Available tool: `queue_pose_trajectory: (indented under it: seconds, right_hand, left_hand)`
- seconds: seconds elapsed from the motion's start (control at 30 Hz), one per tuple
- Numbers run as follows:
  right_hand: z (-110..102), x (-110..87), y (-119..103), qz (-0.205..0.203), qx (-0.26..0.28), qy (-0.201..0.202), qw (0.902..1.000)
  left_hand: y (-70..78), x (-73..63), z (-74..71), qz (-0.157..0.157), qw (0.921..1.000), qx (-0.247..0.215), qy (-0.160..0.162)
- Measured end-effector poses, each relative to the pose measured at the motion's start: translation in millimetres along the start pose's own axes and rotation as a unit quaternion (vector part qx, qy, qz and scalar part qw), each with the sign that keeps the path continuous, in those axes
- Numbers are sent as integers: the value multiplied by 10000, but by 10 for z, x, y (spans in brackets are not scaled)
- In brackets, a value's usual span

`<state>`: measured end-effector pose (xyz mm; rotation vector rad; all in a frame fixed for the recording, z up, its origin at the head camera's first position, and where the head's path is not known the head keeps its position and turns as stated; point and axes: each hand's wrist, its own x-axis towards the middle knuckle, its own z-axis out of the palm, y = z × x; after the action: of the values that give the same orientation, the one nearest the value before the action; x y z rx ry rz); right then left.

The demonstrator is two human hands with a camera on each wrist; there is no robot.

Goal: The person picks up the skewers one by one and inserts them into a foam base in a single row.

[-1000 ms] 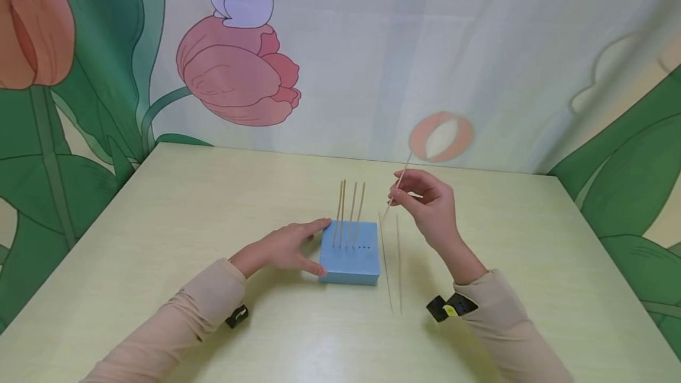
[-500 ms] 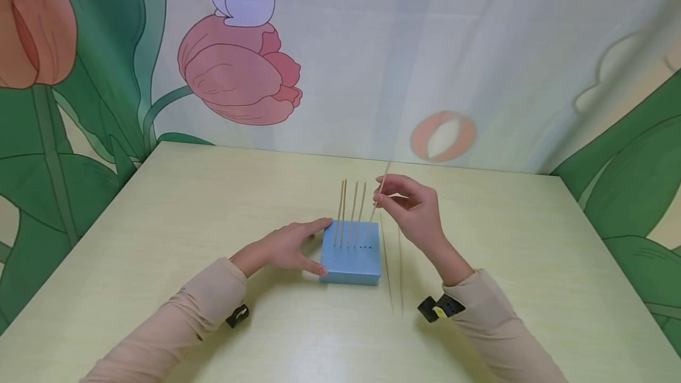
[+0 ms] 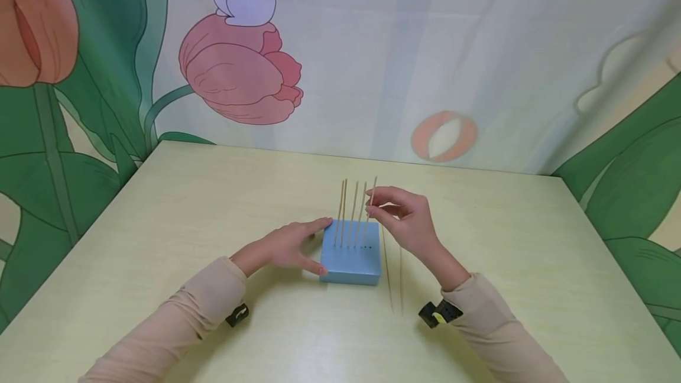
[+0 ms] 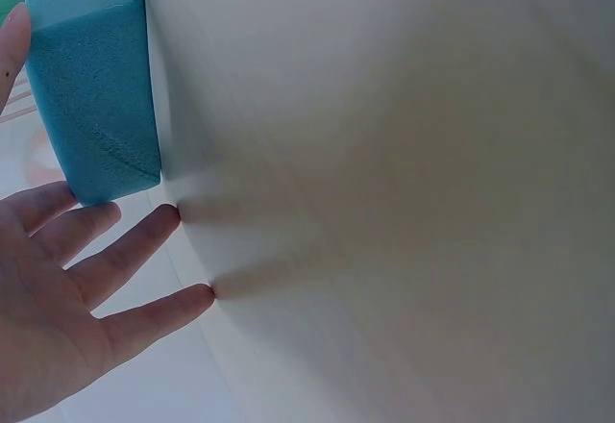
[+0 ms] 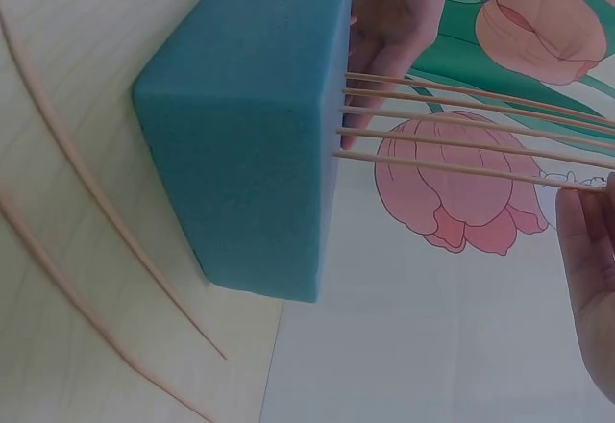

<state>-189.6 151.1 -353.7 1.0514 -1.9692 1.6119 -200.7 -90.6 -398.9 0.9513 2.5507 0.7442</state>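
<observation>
A light-blue foam-like block point(image 3: 348, 265) lies on the table with a row of small holes across its top. Several thin wooden sticks point(image 3: 353, 211) stand in the row's left part. My left hand point(image 3: 287, 247) holds the block's left side, thumb at the front corner and index finger at the back; its other fingers spread out in the left wrist view. Between thumb and fingers, my right hand point(image 3: 409, 217) pinches another wooden stick point(image 5: 452, 168) near its upper part. That stick's lower end meets the block's top, right of the standing ones; how deep it sits cannot be told.
Two loose wooden sticks, a left one point(image 3: 388, 270) and a right one point(image 3: 401, 282), lie on the pale table point(image 3: 213, 194) just right of the block. Behind the table hangs a curtain point(image 3: 340, 75) printed with flowers and a rabbit.
My right hand has moved left and down, bringing its stick from beyond the block's right back corner to the hole row. The left hand and block have stayed in place.
</observation>
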Motion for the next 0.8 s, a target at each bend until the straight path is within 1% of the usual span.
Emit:
queue_pose_trajectory:
  seconds: [0.13, 0.27, 0.3, 0.43, 0.57, 0.67, 0.8]
  right_hand:
    - [29, 1, -34, 187, -289, -42, 9994]
    - [48, -13, -20, 176, -408, -92, 9990]
    - [47, -29, 22, 170, -398, -91, 9990]
    - [44, -49, 31, 161, -349, -105, 9992]
    - [7, -70, 32, 226, -203, -240, 9993]
    - [-57, -87, 44, 461, -226, -234, 9984]
    - [-170, -129, 95, 1079, -477, -64, 9930]
  left_hand:
    - [-18, 2, 6, 10, 10000, 6, 1]
    - [-16, 1, 2, -4, 10000, -16, -1]
    - [-15, 0, 2, -11, 10000, -11, -2]
    - [-12, 0, 6, -46, 10000, -2, -21]
    - [-15, 0, 4, -29, 10000, 12, -38]
    - [-18, -1, 0, 5, 10000, 4, -45]
    - [-18, -3, -1, 15, 9999, -56, -82]
